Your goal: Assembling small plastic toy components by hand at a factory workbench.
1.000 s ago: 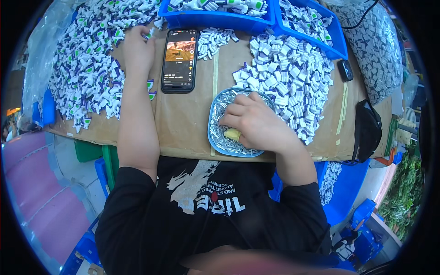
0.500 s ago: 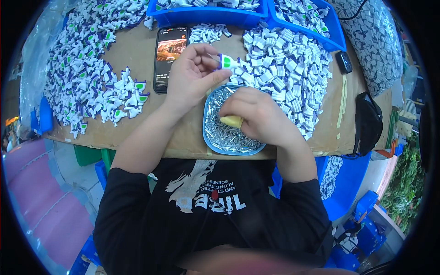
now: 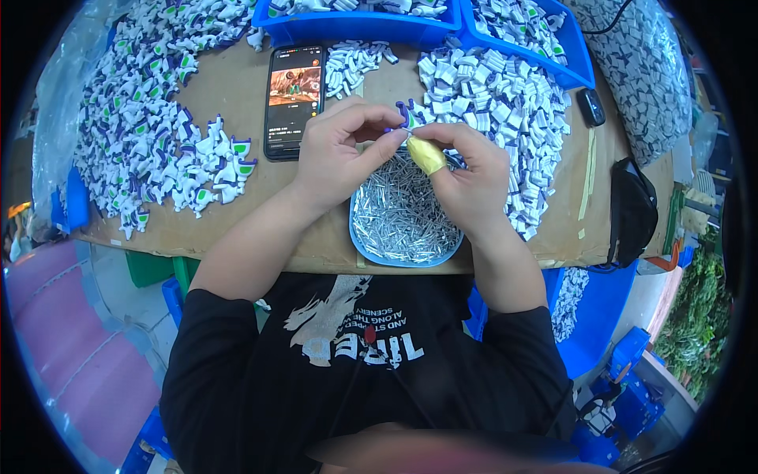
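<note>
Over the blue tray (image 3: pixel 354 246) of loose metal pins (image 3: pixel 401 217), my two hands meet fingertip to fingertip. Thumb and forefinger of my left hand (image 3: pixel 335 150) pinch a small white, purple and green plastic piece (image 3: pixel 408 118). My right hand (image 3: pixel 478 178), its thumb tip wrapped in a yellow cover (image 3: pixel 427 156), is closed against the near side of that piece. Whatever lies between the right fingertips is too small to make out. Just beyond the hands lies a heap of white and purple plastic parts (image 3: pixel 482 110).
A lit phone (image 3: pixel 295 103) lies left of my hands. More white, purple and green pieces (image 3: pixel 150 118) spread across the left side. Blue bins (image 3: pixel 359 30) line the far edge. At the right are a black fob (image 3: pixel 591 107), a black pouch (image 3: pixel 634 209) and a clear full bag (image 3: pixel 643 79).
My right hand has lifted out of the pin tray and moved up to the left hand. The plastic piece has turned and shifted slightly right and nearer. The phone's picture has changed.
</note>
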### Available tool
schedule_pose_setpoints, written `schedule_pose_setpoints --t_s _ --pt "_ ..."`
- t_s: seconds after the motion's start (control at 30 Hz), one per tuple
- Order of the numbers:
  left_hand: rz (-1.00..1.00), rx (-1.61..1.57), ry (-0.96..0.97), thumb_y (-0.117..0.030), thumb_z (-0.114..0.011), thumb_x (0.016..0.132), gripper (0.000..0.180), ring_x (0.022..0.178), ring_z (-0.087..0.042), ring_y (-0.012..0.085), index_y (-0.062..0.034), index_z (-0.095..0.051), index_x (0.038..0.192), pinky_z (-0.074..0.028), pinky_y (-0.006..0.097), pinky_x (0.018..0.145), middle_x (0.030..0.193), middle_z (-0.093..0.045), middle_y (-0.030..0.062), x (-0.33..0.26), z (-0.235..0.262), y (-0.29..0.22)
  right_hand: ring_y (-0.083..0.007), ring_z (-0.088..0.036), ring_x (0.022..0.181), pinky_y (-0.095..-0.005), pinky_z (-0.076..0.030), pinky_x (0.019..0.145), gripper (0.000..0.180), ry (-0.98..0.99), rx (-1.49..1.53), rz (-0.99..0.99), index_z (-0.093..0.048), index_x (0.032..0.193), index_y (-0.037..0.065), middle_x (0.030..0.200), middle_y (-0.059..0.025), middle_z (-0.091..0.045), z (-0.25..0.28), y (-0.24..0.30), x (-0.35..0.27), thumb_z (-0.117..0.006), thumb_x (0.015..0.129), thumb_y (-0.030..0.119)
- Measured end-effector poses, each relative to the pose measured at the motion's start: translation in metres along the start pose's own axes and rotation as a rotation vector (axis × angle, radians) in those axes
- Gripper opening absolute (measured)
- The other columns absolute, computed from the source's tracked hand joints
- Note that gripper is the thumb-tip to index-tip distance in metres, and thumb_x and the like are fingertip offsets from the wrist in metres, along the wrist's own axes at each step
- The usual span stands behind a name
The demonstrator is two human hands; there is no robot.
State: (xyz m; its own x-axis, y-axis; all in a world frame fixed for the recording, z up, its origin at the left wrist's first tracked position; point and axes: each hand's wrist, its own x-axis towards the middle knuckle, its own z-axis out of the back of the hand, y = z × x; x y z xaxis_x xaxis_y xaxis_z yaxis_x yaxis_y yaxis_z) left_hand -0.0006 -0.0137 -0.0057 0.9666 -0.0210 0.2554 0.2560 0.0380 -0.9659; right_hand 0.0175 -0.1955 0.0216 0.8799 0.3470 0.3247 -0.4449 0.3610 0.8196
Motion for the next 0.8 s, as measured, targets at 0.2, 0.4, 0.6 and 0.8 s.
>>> schedule_pose_setpoints --t_s 0.2,0.4,0.6,0.8 --pt "-0.215 0.321 0.015 -0.005 -0.071 0.079 0.012 0.074 -0.063 0.0172 -0.0016 -0.068 0.09 -0.05 0.026 0.065 0.082 -0.065 0.0083 0.004 0.006 0.001 -0.0188 -0.066 0.078 -0.0276 -0.05 0.068 0.018 0.117 0.097 -0.09 -0.068 0.093 0.002 0.085 -0.0093 -0.068 0.0 0.001 0.001 -0.069 0.075 0.0" --pt "-0.27 0.176 -0.017 -0.005 -0.071 0.078 0.01 0.07 -0.062 0.0192 -0.0022 -0.068 0.087 -0.048 0.028 0.064 0.079 -0.065 0.0086 0.004 0.005 0.0 -0.0247 -0.06 0.088 -0.0315 -0.049 0.076 0.053 0.115 -0.072 0.193 -0.049 0.128 0.003 0.115 -0.0157 -0.058 -0.002 -0.004 0.005 -0.064 0.077 0.001" --pt "-0.323 0.552 -0.043 -0.023 -0.072 0.08 0.026 0.088 -0.058 0.0258 -0.0054 -0.065 0.097 -0.045 0.037 0.077 0.093 -0.06 0.01 0.016 0.021 0.003 -0.0289 -0.061 0.096 -0.0335 -0.05 0.079 0.066 -0.026 -0.118 0.017 -0.035 0.138 0.003 0.121 -0.0196 -0.051 0.003 -0.016 0.006 -0.052 0.076 -0.012" --pt "-0.121 1.242 -0.046 -0.028 -0.073 0.074 0.028 0.1 -0.049 0.0247 -0.0151 -0.067 0.098 -0.033 0.042 0.087 0.101 -0.052 0.0052 0.018 0.036 0.015 -0.0308 -0.061 0.093 -0.0365 -0.05 0.078 0.066 -0.068 -0.313 -0.053 -0.035 0.136 0.002 0.114 -0.0183 -0.051 0.014 -0.019 0.012 -0.05 0.074 -0.014"
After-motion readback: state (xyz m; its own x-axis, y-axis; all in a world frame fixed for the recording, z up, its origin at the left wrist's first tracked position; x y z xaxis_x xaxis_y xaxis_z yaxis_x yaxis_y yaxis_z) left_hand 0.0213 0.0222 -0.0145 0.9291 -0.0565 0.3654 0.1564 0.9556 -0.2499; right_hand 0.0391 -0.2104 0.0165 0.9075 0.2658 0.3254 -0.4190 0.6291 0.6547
